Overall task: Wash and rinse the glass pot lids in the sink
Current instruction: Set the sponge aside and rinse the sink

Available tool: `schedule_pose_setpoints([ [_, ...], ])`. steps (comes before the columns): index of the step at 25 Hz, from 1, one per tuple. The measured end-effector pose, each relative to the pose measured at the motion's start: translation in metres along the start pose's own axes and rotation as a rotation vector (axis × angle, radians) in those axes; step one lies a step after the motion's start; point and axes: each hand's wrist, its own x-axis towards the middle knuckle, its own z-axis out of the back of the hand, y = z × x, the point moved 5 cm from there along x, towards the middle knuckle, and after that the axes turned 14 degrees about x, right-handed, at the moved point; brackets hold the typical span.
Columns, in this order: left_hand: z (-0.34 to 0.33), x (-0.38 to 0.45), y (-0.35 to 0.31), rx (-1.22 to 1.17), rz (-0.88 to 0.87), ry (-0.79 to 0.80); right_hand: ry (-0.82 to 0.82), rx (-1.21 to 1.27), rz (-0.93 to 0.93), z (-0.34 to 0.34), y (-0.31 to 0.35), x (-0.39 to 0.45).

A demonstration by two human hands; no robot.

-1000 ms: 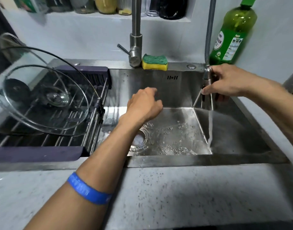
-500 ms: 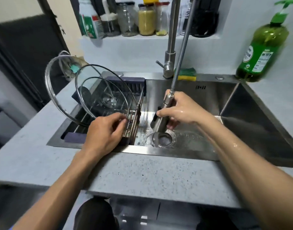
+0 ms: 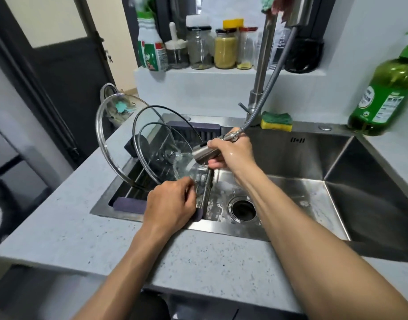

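Three glass pot lids stand upright in a dark drying rack [image 3: 129, 202] over the sink's left end. The largest lid [image 3: 106, 137] has a steel rim; a middle lid [image 3: 150, 121] and a small lid [image 3: 159, 153] have black rims. My right hand [image 3: 230, 153] grips the steel pull-out spray head [image 3: 204, 153], which points left, and water runs onto the small lid's lower part. My left hand [image 3: 170, 204] is curled around the rack's near right rail, just below the lids.
The steel sink [image 3: 290, 162] has an open drain [image 3: 242, 210] and a wet floor. A faucet column [image 3: 260, 72], a green-yellow sponge [image 3: 276, 121] and a green soap bottle [image 3: 383, 100] stand behind it. Jars [image 3: 223, 49] line the shelf. Speckled counter [image 3: 198, 262] lies in front.
My right hand carried the spray head from the sink's right wall, over the drain, up to the lids, and water now hits them. My left hand moved to the rack rail.
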Motion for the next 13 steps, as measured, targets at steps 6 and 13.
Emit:
schedule_pose_setpoints([
  [6,-0.003,-0.001,0.001,-0.009,-0.026,0.010,-0.172,0.028,0.063,0.006,-0.006,0.039],
  [13,-0.002,-0.001,0.002,-0.023,-0.008,-0.002,-0.317,0.227,0.116,0.015,-0.005,0.082],
])
